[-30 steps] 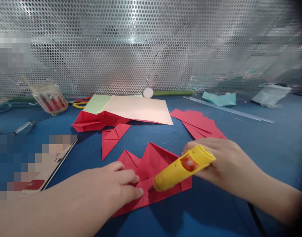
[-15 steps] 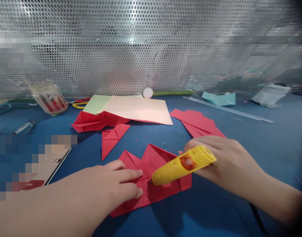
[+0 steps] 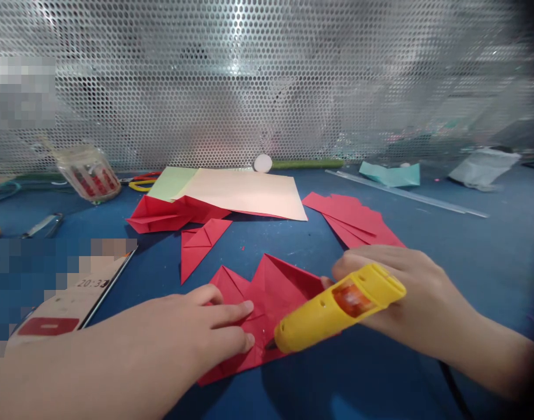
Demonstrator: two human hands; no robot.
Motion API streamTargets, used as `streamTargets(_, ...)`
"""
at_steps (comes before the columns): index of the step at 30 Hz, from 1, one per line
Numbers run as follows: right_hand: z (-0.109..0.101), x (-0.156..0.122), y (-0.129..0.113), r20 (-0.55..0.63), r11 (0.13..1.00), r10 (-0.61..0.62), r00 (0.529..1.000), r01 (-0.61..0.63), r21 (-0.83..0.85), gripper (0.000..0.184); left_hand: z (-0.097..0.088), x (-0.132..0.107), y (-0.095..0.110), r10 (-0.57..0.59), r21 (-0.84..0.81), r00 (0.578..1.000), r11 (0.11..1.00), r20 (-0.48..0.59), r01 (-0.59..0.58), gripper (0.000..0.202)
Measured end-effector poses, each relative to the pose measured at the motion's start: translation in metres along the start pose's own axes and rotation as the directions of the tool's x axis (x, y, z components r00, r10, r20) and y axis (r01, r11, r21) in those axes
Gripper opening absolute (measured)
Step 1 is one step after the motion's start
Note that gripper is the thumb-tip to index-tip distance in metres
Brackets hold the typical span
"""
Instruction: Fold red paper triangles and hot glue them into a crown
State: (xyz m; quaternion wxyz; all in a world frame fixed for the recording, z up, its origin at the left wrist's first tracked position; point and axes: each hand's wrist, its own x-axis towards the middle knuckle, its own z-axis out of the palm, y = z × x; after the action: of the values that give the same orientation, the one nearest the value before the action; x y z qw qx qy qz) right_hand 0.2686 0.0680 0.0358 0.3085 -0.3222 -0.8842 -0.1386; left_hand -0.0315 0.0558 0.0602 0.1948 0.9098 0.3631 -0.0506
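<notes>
My right hand (image 3: 402, 291) grips a yellow glue gun (image 3: 337, 309), its nozzle pointing left and down at a folded red paper piece (image 3: 276, 291) on the blue table. My left hand (image 3: 197, 332) lies on the left part of that red piece, fingers stretched out and pressing it flat, fingertips close to the nozzle. The glue gun's black cord (image 3: 453, 391) trails off under my right wrist.
Behind lie more folded red pieces (image 3: 197, 245), a red stack (image 3: 354, 219), cream and green sheets (image 3: 241, 192), yellow scissors (image 3: 140, 184), a clear jar (image 3: 87, 172), a clear ruler (image 3: 407, 195), teal paper (image 3: 389, 174). A phone (image 3: 70, 303) lies at left. A perforated metal screen (image 3: 267, 81) closes the back.
The glue gun has moved slightly right and down, its nozzle now at the lower edge of the red piece. My left hand keeps pressing the paper.
</notes>
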Motion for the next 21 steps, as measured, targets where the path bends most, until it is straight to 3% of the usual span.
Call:
streamTargets(3,0.0023,-0.0002,-0.0032,0.023,0.999,-0.015,1.0,0.014,0.04,0.027,-0.0036,0.0044,0.0047,0.065,0.075,0.992,0.994,0.109,-0.073,0.054)
streamTargets(5,0.0033,0.0006,-0.0042,0.027,0.999,-0.026,0.999,0.025,0.049,0.026,-0.0047,0.005,0.0077,0.057,0.088,0.99,0.994,0.128,-0.068,0.053)
streamTargets(13,0.0038,0.0032,-0.0037,0.034,0.999,-0.045,0.998,0.044,0.023,0.029,-0.0058,0.0049,0.0086,0.039,0.097,0.983,0.994,0.179,-0.057,0.059)
streamTargets(21,0.0033,0.0046,-0.005,0.025,0.999,-0.045,0.999,0.044,0.021,0.031,-0.0049,-0.0007,0.0087,0.062,0.105,0.986,0.991,0.152,-0.079,0.059)
